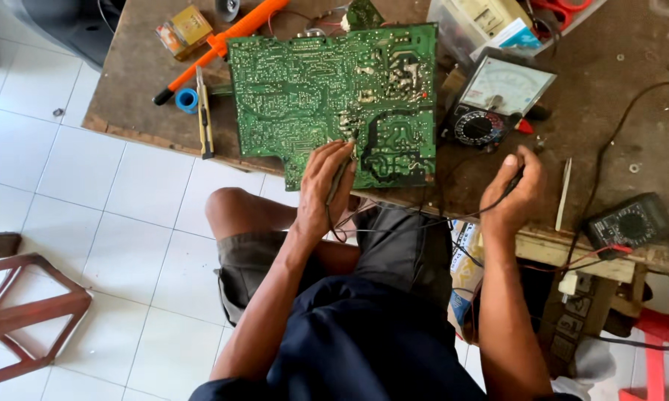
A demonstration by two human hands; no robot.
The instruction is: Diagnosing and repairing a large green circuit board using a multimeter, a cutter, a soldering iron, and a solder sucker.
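**benchguy:** Two hands were busy here. Nearest the camera, the left hand [325,182] was pinched shut around a thin dark probe [340,178], tip down on the green circuit board's [327,89] near edge. The right hand [514,194] was closed on a second probe lead [514,178], held off the board over the wooden bench [617,82].

**solderfan:** Where did the leads run?

**benchguy:** Couldn't trace them fully. An analog meter [494,100] sat just right of the board, and a small black multimeter [631,223] lay farther right. Past the board lay an orange tool [223,41] and a yellow utility knife [204,115].

**solderfan:** My guess: the board overhung the bench edge, so a hard press could've tipped it, or the tip could've skidded and bridged two joints.
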